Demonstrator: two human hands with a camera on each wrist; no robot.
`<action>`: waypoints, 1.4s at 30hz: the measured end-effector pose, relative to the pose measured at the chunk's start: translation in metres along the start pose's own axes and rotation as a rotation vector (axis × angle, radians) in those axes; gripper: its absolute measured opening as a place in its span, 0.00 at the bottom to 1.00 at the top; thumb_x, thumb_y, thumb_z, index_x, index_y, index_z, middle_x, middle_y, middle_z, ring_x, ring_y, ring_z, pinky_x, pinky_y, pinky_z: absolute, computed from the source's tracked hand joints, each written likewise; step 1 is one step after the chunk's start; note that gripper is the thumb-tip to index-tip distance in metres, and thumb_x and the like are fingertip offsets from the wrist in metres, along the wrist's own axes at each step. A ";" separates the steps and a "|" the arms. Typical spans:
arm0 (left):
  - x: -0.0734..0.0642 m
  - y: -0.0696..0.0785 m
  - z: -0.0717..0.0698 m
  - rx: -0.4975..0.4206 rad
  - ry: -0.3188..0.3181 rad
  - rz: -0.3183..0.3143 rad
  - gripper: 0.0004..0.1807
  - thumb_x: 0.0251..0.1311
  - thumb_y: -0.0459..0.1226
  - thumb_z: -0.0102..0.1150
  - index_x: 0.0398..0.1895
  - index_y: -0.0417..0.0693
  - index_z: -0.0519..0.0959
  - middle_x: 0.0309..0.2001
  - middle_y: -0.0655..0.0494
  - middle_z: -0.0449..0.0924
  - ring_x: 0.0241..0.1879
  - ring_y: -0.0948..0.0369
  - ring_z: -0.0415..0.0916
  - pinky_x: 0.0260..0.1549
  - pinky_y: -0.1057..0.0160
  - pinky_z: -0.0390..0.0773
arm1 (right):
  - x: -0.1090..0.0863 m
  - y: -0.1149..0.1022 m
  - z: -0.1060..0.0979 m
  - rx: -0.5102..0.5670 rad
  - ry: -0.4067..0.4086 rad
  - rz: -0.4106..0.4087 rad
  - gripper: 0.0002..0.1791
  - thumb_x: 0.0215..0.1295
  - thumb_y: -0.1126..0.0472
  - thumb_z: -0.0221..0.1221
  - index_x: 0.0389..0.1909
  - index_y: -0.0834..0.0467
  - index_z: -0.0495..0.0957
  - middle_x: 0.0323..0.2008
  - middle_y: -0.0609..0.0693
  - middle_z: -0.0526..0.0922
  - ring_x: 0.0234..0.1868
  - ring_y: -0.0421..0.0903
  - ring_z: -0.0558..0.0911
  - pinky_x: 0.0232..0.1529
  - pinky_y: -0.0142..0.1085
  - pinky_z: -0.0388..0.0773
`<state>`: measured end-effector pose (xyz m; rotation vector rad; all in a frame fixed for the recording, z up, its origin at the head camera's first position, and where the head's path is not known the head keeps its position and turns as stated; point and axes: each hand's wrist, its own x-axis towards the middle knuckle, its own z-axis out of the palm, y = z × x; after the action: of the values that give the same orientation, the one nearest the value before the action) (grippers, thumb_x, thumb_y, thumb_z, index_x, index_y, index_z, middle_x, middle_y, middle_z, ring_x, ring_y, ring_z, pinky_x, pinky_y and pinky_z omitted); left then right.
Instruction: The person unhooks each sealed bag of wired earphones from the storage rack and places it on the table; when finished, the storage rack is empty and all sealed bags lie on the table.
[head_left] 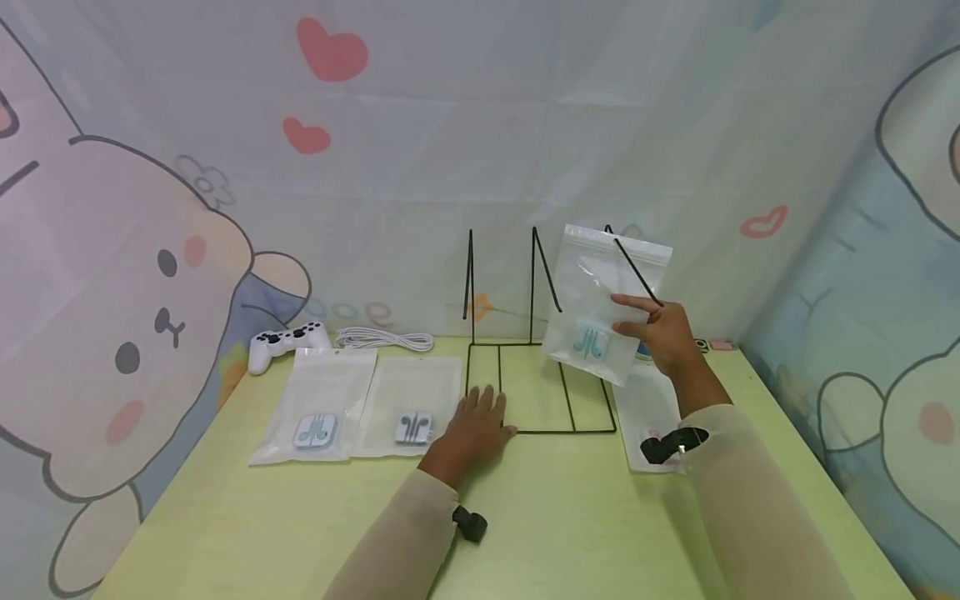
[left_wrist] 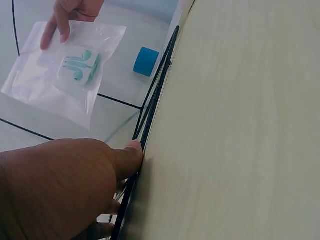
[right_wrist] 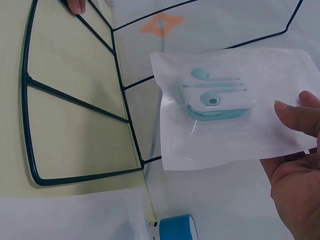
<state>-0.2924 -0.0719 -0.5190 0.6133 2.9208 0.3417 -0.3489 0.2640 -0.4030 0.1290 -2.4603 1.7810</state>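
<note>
My right hand [head_left: 663, 333] pinches a clear-fronted zip bag [head_left: 581, 287] at its side. Inside the bag is a boxed pair of earphones [right_wrist: 215, 97] with pale teal print. A black wire rack [head_left: 573, 432] with upright prongs stands on the table. Its right prong [head_left: 637, 271] slants down across the front of the bag; whether it passes through a hole in the bag, I cannot tell. My left hand [head_left: 480, 421] rests on the left front of the rack's base, fingers extended, with the thumb [left_wrist: 131, 157] against the front bar.
Left of the rack lie two white zip bags [head_left: 345, 371] [head_left: 442, 387] with boxed earphones. Behind them are a white game controller [head_left: 288, 340] and a coiled white cable [head_left: 386, 338]. Another bag [head_left: 637, 400] lies under my right arm, near a blue round object [right_wrist: 177, 227].
</note>
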 end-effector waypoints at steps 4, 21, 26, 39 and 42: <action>0.000 -0.001 0.000 -0.011 -0.002 -0.001 0.39 0.86 0.56 0.45 0.89 0.43 0.56 0.89 0.39 0.51 0.89 0.38 0.45 0.87 0.41 0.52 | -0.006 0.001 0.000 -0.018 0.003 -0.013 0.32 0.70 0.63 0.73 0.74 0.54 0.80 0.65 0.68 0.85 0.44 0.39 0.92 0.44 0.35 0.91; 0.000 -0.002 0.001 -0.011 -0.002 0.003 0.40 0.86 0.56 0.44 0.89 0.43 0.56 0.89 0.39 0.50 0.89 0.38 0.45 0.87 0.41 0.52 | -0.036 0.003 -0.002 -0.026 0.037 -0.046 0.29 0.71 0.62 0.73 0.72 0.51 0.81 0.67 0.66 0.82 0.42 0.40 0.91 0.42 0.37 0.92; 0.001 -0.003 0.002 -0.011 0.000 0.001 0.39 0.86 0.56 0.45 0.88 0.43 0.56 0.89 0.39 0.51 0.89 0.37 0.46 0.87 0.41 0.52 | -0.043 0.006 -0.007 -0.048 0.026 -0.076 0.29 0.72 0.60 0.73 0.73 0.52 0.81 0.68 0.63 0.82 0.44 0.37 0.90 0.43 0.37 0.92; 0.001 -0.003 0.001 0.002 0.004 0.011 0.39 0.86 0.56 0.44 0.89 0.43 0.56 0.89 0.39 0.51 0.89 0.38 0.46 0.87 0.41 0.53 | -0.064 0.006 -0.015 -0.067 0.037 -0.145 0.29 0.70 0.60 0.74 0.71 0.57 0.82 0.52 0.32 0.84 0.39 0.36 0.90 0.39 0.35 0.91; -0.001 -0.002 0.000 -0.007 0.007 0.016 0.39 0.86 0.56 0.44 0.88 0.43 0.56 0.89 0.39 0.51 0.89 0.37 0.46 0.87 0.41 0.53 | -0.069 0.009 -0.016 -0.087 0.051 -0.160 0.28 0.69 0.61 0.75 0.69 0.58 0.83 0.53 0.28 0.82 0.38 0.34 0.88 0.38 0.33 0.91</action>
<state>-0.2920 -0.0739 -0.5195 0.6361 2.9214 0.3564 -0.2809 0.2830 -0.4152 0.2612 -2.4127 1.5907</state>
